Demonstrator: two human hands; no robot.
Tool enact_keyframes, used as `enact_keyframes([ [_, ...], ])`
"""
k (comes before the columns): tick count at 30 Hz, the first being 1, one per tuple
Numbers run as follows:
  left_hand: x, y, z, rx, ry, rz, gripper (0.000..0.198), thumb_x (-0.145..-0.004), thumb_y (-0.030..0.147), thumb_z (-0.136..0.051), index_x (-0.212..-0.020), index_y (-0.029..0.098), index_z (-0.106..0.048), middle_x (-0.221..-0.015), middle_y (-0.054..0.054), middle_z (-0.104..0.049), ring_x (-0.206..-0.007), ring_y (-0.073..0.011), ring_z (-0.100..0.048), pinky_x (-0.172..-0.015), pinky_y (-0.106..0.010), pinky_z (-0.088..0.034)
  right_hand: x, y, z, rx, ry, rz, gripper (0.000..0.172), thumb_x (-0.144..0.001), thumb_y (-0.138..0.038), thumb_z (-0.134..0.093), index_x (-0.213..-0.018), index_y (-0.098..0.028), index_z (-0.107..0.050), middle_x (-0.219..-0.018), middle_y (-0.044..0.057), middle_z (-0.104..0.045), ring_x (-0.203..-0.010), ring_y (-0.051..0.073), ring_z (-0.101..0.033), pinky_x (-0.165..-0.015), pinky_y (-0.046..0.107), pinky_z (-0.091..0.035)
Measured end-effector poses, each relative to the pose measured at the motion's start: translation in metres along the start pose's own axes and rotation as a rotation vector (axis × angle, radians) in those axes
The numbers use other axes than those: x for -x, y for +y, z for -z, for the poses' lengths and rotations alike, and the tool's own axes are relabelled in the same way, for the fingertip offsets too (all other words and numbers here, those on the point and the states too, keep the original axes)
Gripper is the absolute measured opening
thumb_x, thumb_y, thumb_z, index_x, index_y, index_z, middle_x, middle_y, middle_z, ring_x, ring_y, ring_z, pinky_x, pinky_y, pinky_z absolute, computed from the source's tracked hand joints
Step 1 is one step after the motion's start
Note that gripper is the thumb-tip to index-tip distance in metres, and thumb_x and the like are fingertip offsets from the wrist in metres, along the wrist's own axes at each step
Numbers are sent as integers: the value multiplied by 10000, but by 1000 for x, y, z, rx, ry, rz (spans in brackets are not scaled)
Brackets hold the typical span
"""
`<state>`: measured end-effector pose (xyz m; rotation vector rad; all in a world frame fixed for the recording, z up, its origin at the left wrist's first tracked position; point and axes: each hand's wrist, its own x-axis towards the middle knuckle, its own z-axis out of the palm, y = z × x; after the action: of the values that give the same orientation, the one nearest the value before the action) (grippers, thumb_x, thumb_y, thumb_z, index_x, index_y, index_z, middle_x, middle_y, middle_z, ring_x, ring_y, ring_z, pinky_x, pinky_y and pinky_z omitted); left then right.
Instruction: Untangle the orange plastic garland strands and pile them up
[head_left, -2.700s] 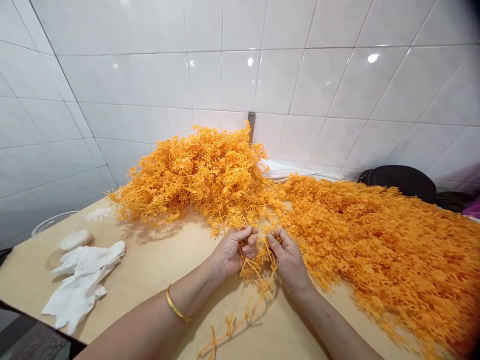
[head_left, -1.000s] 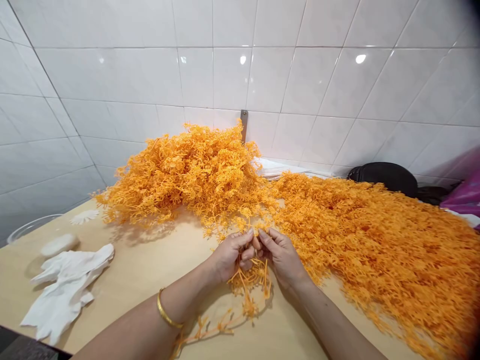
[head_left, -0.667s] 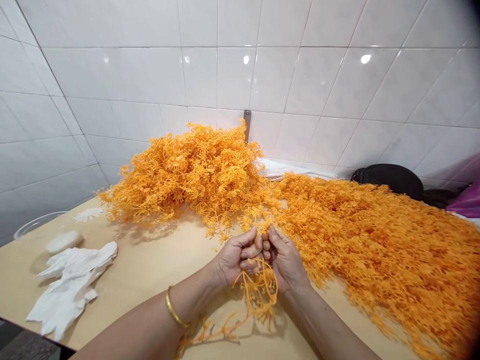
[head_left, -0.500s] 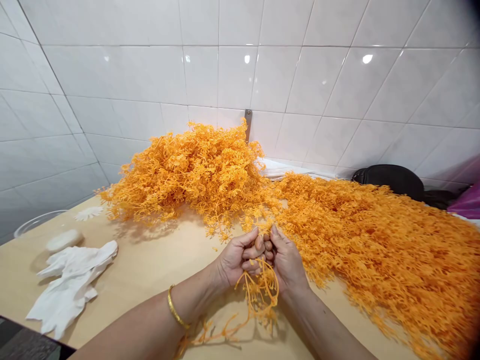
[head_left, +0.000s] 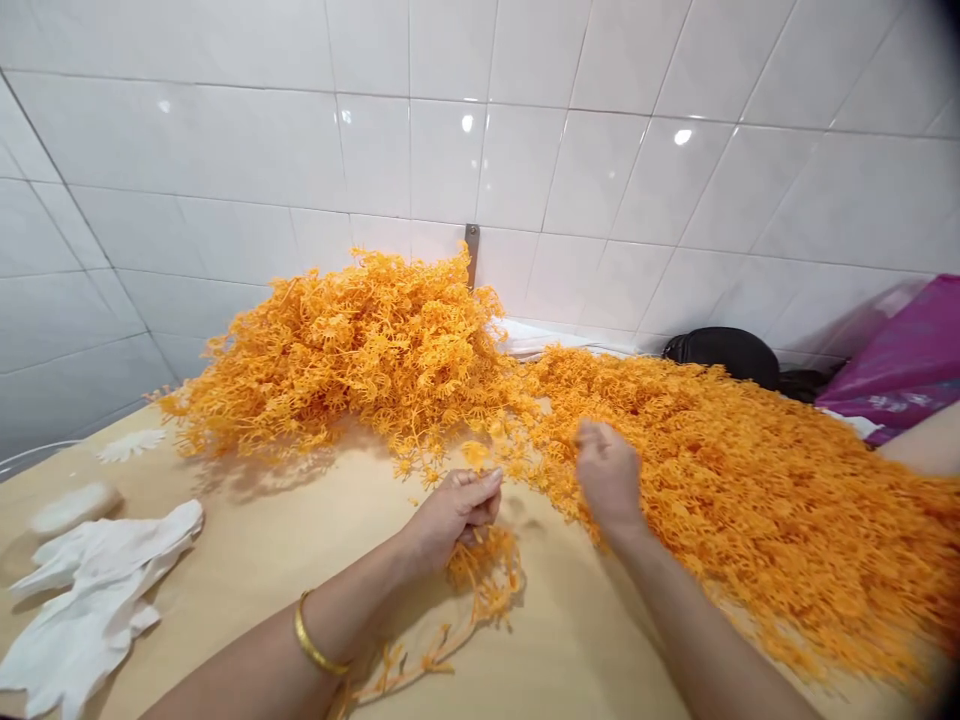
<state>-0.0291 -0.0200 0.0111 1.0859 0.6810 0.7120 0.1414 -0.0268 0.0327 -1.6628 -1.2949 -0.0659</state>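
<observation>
Closed around a thin orange plastic sprig (head_left: 487,575) is my left hand (head_left: 454,515), over the table in front of me. The sprig's branched stems dangle below the fist and trail left past the wrist. Up and to the right, my right hand (head_left: 609,470) is apart from the left and slightly blurred. Its fingers are curled in, and whatever may be between them is hidden. It is above the near left edge of a wide pile of orange sprigs (head_left: 712,480). A taller heap of branching orange sprigs (head_left: 360,350) stands behind my left hand.
White gloves (head_left: 97,590), a white rounded object (head_left: 73,508) and a white flower-like piece (head_left: 131,444) lie on the table (head_left: 300,560) at left. A black rounded object (head_left: 724,355) and a purple bag (head_left: 892,350) sit at back right. A tiled wall (head_left: 442,160) rises behind.
My hands have come apart: the right has moved away to the right and upward, the left keeps the sprig. The view has shifted right, showing more of the purple bag and part of an arm.
</observation>
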Motion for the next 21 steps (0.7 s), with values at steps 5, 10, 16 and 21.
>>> enact_keyframes([
  [5, -1, -3, 4, -7, 3, 10, 413, -699, 521, -480, -528, 147, -444, -385, 92, -136, -366, -32, -79, -381, -196, -64, -31, 25, 47, 292, -23, 138, 173, -763, -261, -392, -639, -188, -489, -501, -3, -441, -472, 132, -395, -481, 251, -250],
  [10, -4, -4, 5, -40, -5, 39, 404, -708, 515, -471, -547, 145, -466, -389, 93, -136, -369, -35, -67, -379, -200, -69, -16, 41, 46, 481, -147, 214, 93, -708, -213, -450, -713, -178, -537, -779, 78, -511, -644, 183, -468, -517, 270, -284],
  [16, -5, -3, 7, -68, -6, 70, 405, -700, 523, -475, -553, 147, -472, -384, 92, -138, -359, -35, -73, -380, -208, -59, 8, 9, 19, 30, -297, 212, 355, -798, -367, -377, -491, -189, -370, -544, 4, -427, -532, 134, -428, -538, 276, -321],
  [21, -6, -6, 7, -58, -31, 39, 411, -693, 533, -479, -557, 145, -477, -373, 92, -151, -347, -32, -81, -374, -211, -64, 23, -9, -3, -588, -753, -327, 269, -732, -451, -481, -799, -190, -495, -627, -18, -486, -471, 99, -455, -440, 226, -333],
])
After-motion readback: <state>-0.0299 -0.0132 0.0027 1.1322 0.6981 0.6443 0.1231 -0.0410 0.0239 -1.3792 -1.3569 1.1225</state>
